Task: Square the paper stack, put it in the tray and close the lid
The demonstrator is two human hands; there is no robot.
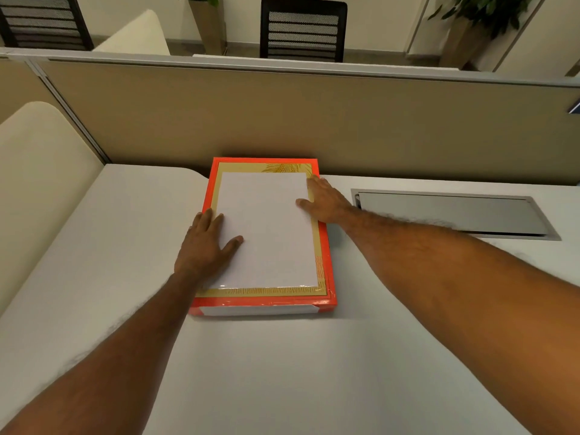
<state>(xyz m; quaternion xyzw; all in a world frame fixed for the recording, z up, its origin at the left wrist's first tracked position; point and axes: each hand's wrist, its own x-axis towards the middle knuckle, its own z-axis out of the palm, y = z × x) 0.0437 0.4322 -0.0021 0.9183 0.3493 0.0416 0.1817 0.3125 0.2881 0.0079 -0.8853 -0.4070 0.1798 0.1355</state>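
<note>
Left hand [207, 243] and right hand [323, 200] flat, fingers spread.

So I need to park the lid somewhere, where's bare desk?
Bare desk in front of the orange box, and left of it beside the left hand. Crowded right: the right hand and grey metal hatch.

a squared white paper stack [266, 227] lies flat inside a shallow orange, gold-bordered tray [331, 290], uncovered.
</note>
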